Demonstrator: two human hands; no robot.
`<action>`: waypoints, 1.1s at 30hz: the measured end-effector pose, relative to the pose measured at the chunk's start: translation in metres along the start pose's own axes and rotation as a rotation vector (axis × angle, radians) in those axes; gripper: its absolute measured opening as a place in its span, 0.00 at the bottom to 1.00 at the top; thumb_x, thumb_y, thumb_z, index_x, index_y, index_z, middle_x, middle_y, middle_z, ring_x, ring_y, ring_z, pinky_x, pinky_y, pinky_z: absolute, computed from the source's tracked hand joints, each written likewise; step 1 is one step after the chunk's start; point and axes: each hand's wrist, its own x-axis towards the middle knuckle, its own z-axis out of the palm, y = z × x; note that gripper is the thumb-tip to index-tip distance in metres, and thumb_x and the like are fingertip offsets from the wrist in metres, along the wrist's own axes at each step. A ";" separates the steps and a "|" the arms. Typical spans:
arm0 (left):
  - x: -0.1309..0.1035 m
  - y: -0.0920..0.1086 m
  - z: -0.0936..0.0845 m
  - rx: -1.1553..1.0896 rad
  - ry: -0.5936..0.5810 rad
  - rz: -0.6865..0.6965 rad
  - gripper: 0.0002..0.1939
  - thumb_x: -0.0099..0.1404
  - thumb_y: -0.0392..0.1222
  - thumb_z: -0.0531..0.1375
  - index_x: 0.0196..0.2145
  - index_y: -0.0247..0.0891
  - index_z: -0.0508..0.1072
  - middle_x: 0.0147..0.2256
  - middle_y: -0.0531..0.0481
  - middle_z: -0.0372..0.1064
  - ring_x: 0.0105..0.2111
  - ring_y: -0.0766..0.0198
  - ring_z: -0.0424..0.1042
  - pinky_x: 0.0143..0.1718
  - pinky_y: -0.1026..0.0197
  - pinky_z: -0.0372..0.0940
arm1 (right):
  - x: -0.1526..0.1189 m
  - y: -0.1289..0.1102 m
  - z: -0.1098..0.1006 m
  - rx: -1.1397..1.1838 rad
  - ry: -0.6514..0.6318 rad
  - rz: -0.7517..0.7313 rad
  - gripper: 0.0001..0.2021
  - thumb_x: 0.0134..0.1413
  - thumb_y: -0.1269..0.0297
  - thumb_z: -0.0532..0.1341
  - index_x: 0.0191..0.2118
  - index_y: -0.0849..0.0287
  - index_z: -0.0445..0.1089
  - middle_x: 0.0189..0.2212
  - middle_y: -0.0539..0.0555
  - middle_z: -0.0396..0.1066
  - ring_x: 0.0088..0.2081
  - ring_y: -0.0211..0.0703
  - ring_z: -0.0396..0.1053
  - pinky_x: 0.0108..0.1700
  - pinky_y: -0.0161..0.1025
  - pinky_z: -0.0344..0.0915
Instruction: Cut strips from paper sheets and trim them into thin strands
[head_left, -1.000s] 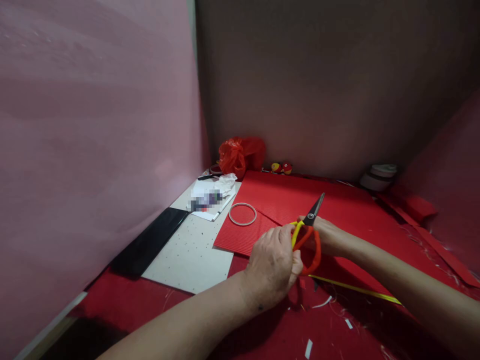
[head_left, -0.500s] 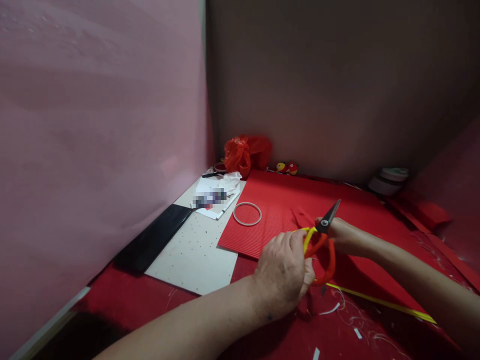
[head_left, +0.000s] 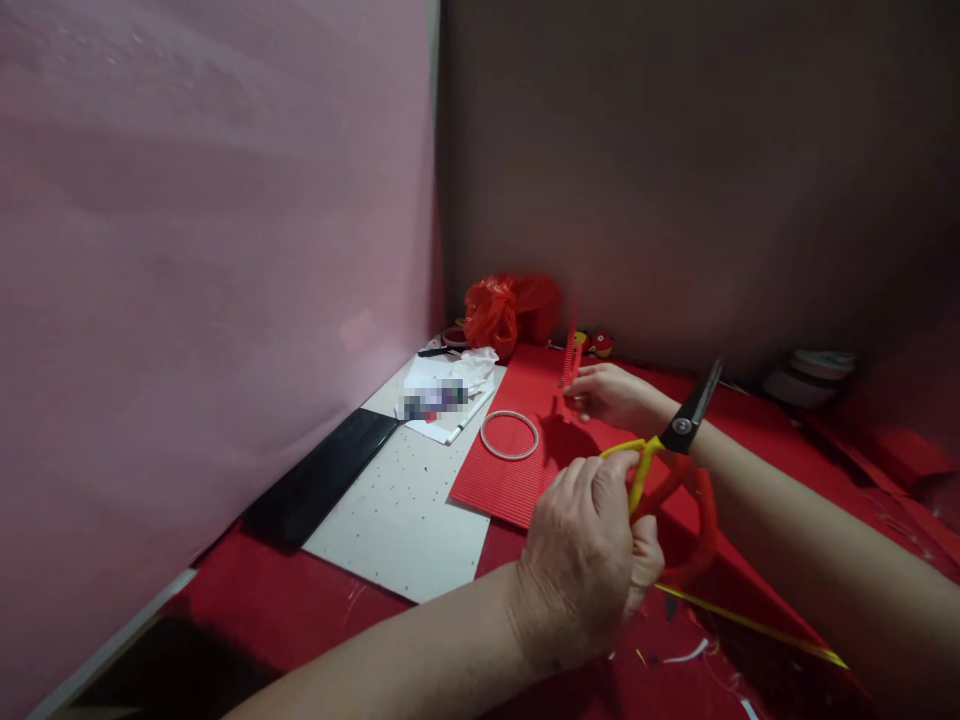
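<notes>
My left hand [head_left: 581, 550] is closed round the yellow handle of a pair of scissors [head_left: 681, 428]. Their dark blades point up and to the right, and the orange handle loop hangs below. Beyond the scissors, my right hand [head_left: 604, 393] pinches a thin red ribbed strip [head_left: 571, 358], which stands upright from the fingers. Both hands are over a large red corrugated sheet [head_left: 510, 490]. A pale ring [head_left: 510, 436] lies on that sheet, left of my right hand.
A speckled pale board [head_left: 397, 520] holds papers [head_left: 427, 425] at left, beside a black flat object [head_left: 322, 480]. Behind sit a red plastic bag [head_left: 499, 312] and small red and yellow round objects [head_left: 601, 344]. A pink wall [head_left: 210, 250] rises at left.
My right hand has moved up and away from the scissors, and the red strip now stands upright in it. The scissors and my left hand have shifted slightly right in view.
</notes>
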 end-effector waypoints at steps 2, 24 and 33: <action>0.002 -0.001 -0.002 0.013 0.034 0.011 0.21 0.60 0.33 0.50 0.51 0.25 0.59 0.40 0.37 0.66 0.37 0.56 0.66 0.39 0.48 0.68 | 0.028 -0.005 0.018 -0.028 0.035 -0.001 0.10 0.40 0.76 0.58 0.16 0.59 0.59 0.12 0.48 0.61 0.15 0.34 0.60 0.20 0.33 0.61; 0.009 -0.006 -0.003 0.091 0.131 -0.046 0.19 0.61 0.35 0.51 0.50 0.27 0.61 0.39 0.41 0.67 0.36 0.57 0.66 0.39 0.51 0.68 | 0.131 -0.003 0.065 -1.068 0.180 -0.120 0.16 0.51 0.56 0.61 0.38 0.65 0.72 0.46 0.69 0.69 0.49 0.57 0.66 0.43 0.42 0.61; 0.014 -0.021 -0.002 0.134 0.103 -0.094 0.20 0.60 0.35 0.51 0.51 0.26 0.60 0.42 0.39 0.66 0.40 0.55 0.66 0.43 0.50 0.66 | 0.052 -0.008 0.051 -1.009 -0.052 -0.285 0.08 0.50 0.68 0.58 0.32 0.67 0.72 0.29 0.56 0.71 0.30 0.38 0.65 0.28 0.32 0.55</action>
